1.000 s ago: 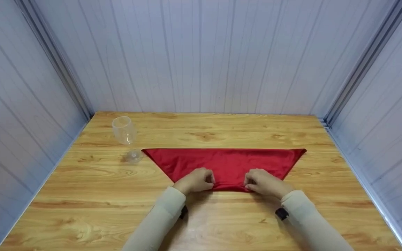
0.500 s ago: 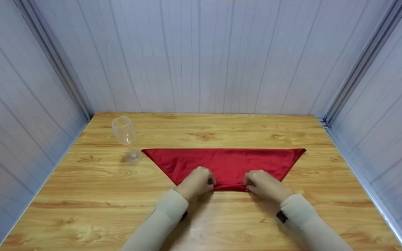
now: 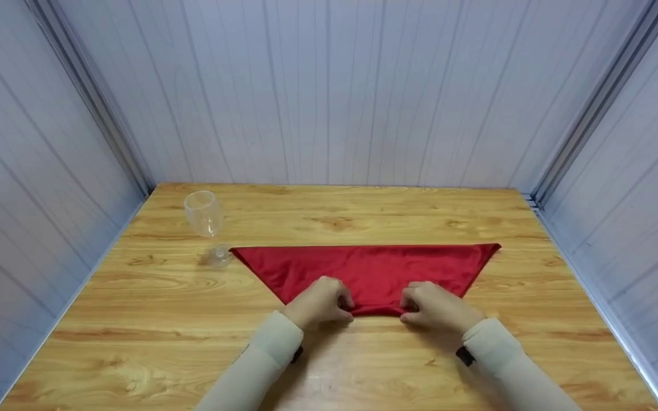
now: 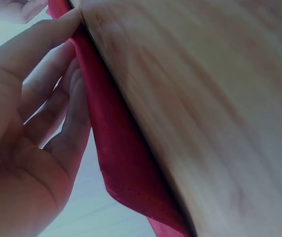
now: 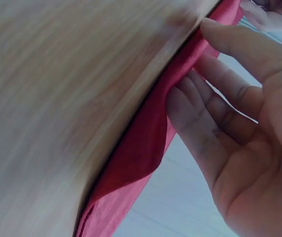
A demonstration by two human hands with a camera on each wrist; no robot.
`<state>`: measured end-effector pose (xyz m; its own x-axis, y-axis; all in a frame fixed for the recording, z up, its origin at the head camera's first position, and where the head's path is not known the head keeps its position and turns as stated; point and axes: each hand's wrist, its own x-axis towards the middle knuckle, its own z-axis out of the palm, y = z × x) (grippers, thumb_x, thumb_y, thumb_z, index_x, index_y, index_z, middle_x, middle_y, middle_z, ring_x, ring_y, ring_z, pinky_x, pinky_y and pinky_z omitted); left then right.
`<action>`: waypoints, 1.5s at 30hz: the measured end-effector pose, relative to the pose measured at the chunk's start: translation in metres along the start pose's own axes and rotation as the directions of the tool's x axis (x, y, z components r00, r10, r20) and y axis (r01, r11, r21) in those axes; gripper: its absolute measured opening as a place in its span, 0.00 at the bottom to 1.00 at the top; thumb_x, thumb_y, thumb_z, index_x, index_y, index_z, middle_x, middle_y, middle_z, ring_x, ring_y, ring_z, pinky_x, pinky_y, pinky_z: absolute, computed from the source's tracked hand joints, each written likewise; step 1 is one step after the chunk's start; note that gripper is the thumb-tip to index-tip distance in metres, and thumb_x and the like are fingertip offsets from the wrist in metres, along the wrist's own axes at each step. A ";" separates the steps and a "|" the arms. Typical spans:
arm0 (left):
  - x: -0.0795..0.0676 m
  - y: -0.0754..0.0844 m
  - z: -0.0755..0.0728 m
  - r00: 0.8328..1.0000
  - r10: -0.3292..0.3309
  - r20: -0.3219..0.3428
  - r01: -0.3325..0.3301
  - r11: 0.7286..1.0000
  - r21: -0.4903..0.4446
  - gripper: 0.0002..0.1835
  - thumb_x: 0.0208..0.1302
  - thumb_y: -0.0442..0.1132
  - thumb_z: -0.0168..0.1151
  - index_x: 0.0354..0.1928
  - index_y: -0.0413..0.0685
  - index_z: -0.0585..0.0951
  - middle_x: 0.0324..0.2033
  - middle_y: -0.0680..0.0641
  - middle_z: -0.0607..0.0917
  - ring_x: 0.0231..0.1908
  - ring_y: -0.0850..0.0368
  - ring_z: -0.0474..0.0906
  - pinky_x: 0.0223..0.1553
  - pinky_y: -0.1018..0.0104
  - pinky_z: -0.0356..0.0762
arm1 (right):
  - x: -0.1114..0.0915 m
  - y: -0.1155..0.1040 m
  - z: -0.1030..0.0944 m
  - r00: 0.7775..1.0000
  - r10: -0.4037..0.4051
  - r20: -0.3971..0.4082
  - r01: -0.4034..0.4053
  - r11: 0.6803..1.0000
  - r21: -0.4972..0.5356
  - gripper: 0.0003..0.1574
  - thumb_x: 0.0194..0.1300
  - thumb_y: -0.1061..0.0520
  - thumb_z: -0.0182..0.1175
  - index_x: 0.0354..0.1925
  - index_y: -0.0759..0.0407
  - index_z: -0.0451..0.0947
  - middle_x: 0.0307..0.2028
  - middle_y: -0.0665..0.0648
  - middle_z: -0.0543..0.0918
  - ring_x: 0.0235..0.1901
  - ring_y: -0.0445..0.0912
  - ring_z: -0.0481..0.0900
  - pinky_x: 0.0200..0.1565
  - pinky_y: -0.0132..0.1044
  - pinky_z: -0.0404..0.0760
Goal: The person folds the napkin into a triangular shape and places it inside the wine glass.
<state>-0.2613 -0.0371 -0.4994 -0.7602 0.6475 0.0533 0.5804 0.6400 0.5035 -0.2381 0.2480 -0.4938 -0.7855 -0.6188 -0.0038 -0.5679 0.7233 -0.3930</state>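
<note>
A red satin-like cloth napkin lies folded on the wooden table, its long straight edge away from me and its sides slanting in toward the short near edge. My left hand and right hand hold that near edge a short way apart. In the left wrist view, the thumb is at the table-side edge of the fold, and the fingers bend against its other side. The right wrist view shows the other thumb likewise at the edge, fingers curled onto the rolled fold.
A clear wine glass stands upright at the back left, its foot close to the napkin's left corner. Pale panelled walls enclose the wooden table at the back and sides.
Both thumbs have shifted toward me to the napkin's near edge, opening a wider gap to the fingers. That edge sits slightly nearer me; the glass has not moved.
</note>
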 end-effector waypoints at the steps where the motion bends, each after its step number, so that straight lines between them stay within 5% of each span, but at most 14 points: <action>1: 0.000 -0.001 0.000 1.000 0.005 0.000 -0.005 1.000 -0.013 0.09 0.49 0.39 0.81 0.33 0.48 0.90 0.29 0.57 0.87 0.32 0.65 0.79 0.36 0.73 0.78 | 0.000 0.000 0.000 1.000 0.000 0.007 0.000 1.000 0.006 0.06 0.62 0.54 0.71 0.35 0.53 0.82 0.33 0.46 0.78 0.32 0.38 0.75 0.35 0.35 0.78; 16: -0.003 0.001 0.000 0.999 0.037 0.023 -0.038 0.999 0.018 0.05 0.50 0.34 0.76 0.30 0.49 0.90 0.25 0.59 0.85 0.29 0.66 0.78 0.33 0.73 0.77 | -0.001 -0.002 0.001 0.999 -0.028 0.021 0.028 0.999 0.016 0.07 0.62 0.53 0.71 0.30 0.48 0.81 0.27 0.40 0.76 0.29 0.35 0.73 0.32 0.33 0.76; 31: -0.002 -0.001 -0.002 0.995 0.091 0.029 -0.093 0.994 0.054 0.05 0.64 0.40 0.71 0.31 0.50 0.89 0.26 0.59 0.85 0.29 0.67 0.78 0.35 0.73 0.76 | -0.001 -0.001 0.002 0.999 -0.031 0.023 0.030 1.000 0.008 0.07 0.63 0.55 0.70 0.30 0.51 0.80 0.28 0.44 0.77 0.29 0.36 0.73 0.32 0.34 0.76; 38: 0.004 -0.009 -0.005 0.997 0.009 0.076 -0.006 0.999 -0.042 0.05 0.67 0.41 0.68 0.34 0.50 0.88 0.30 0.58 0.86 0.33 0.65 0.79 0.38 0.70 0.77 | -0.001 0.000 0.003 0.998 -0.058 -0.003 0.058 0.998 -0.009 0.08 0.64 0.56 0.70 0.29 0.51 0.80 0.28 0.44 0.76 0.28 0.36 0.74 0.31 0.33 0.77; 45: 0.009 -0.010 -0.007 0.985 -0.140 0.097 0.151 0.982 -0.111 0.07 0.65 0.44 0.69 0.31 0.53 0.85 0.25 0.59 0.81 0.30 0.65 0.75 0.38 0.65 0.75 | 0.000 0.001 0.004 0.999 -0.037 0.002 0.037 0.999 -0.013 0.09 0.66 0.54 0.68 0.29 0.50 0.79 0.28 0.43 0.76 0.29 0.36 0.75 0.32 0.35 0.77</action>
<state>-0.2764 -0.0406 -0.4980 -0.8024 0.5881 -0.1016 0.4232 0.6807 0.5980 -0.2376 0.2472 -0.4983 -0.7632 -0.6461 0.0085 -0.5999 0.7036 -0.3809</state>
